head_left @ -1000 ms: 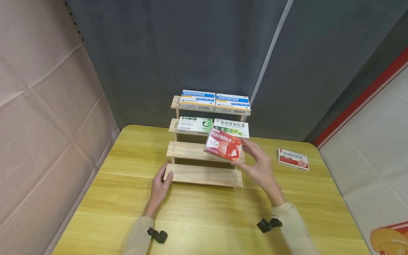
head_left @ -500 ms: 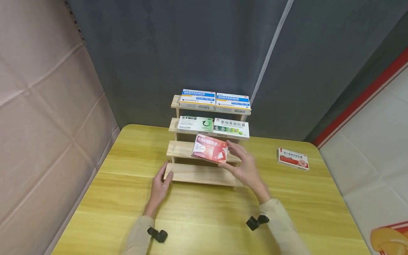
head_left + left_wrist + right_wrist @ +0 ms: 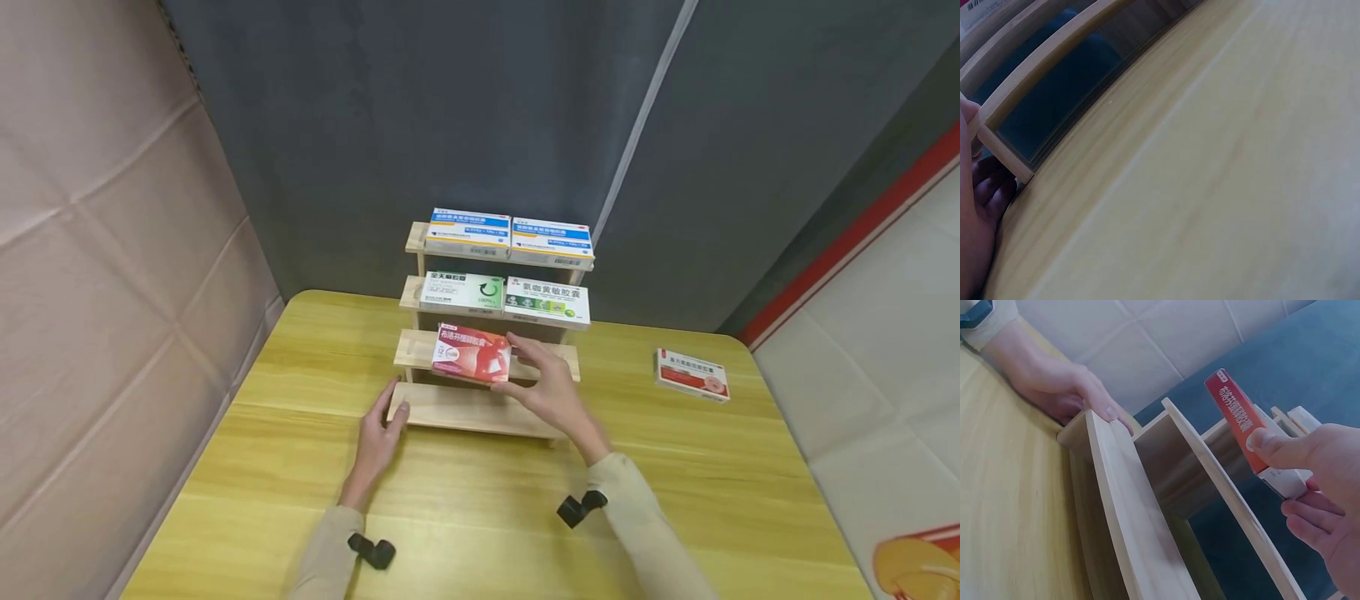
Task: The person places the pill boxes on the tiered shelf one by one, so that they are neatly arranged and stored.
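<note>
My right hand (image 3: 551, 392) pinches a red-and-white medicine box (image 3: 471, 353) by its right end, thumb in front and fingers behind. The box overlaps the third step down of a wooden tiered rack (image 3: 472, 410) in the head view; in the right wrist view the same medicine box (image 3: 1235, 415) stands tilted above that step. My left hand (image 3: 377, 437) grips the left end of the lowest step, thumb on top. In the left wrist view, fingers of the left hand (image 3: 991, 187) lie against the rack's side support.
Two blue-and-white boxes (image 3: 468, 233) fill the top step. A green-and-white box (image 3: 461, 292) and a white box with green pictures (image 3: 546, 302) sit on the second. Another red-and-white box (image 3: 692, 375) lies on the table (image 3: 480, 517) at right. A dark wall rises behind the rack.
My right hand has carried the red-and-white box left and slightly down, from in front of the second step's right side to the left half of the third. The left hand keeps its grip.
</note>
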`<state>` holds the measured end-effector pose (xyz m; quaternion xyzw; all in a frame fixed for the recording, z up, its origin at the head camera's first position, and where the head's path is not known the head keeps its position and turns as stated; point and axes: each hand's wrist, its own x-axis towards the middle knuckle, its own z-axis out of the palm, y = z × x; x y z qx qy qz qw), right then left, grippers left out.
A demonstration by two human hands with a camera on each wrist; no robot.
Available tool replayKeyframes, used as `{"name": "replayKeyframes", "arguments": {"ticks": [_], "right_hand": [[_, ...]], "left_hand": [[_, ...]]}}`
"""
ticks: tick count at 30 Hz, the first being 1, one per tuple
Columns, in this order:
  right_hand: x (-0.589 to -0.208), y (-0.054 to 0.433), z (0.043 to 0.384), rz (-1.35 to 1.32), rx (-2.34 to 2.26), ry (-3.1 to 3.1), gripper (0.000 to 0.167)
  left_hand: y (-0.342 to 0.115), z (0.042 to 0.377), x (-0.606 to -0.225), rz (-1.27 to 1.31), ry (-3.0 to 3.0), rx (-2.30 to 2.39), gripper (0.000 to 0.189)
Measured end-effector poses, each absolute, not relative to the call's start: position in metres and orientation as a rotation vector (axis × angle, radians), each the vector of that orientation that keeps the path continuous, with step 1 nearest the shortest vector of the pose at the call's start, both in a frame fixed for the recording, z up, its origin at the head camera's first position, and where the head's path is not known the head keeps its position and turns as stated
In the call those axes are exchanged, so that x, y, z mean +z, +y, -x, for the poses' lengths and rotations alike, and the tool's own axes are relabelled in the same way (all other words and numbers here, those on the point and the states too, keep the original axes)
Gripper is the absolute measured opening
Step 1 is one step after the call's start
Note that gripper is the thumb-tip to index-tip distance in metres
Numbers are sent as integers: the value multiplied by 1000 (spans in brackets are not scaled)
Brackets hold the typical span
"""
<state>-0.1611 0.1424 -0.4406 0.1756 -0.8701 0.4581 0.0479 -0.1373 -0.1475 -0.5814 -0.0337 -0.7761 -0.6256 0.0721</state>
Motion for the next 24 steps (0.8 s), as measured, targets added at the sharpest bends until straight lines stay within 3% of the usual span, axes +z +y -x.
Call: {"name": "replayKeyframes", "arguments": {"ticks": [24], "right_hand": [[-448, 116, 188, -547, 1225, -2780, 82]], "left_hand": [[-147, 137, -583, 87, -2335, -1871, 56]]}}
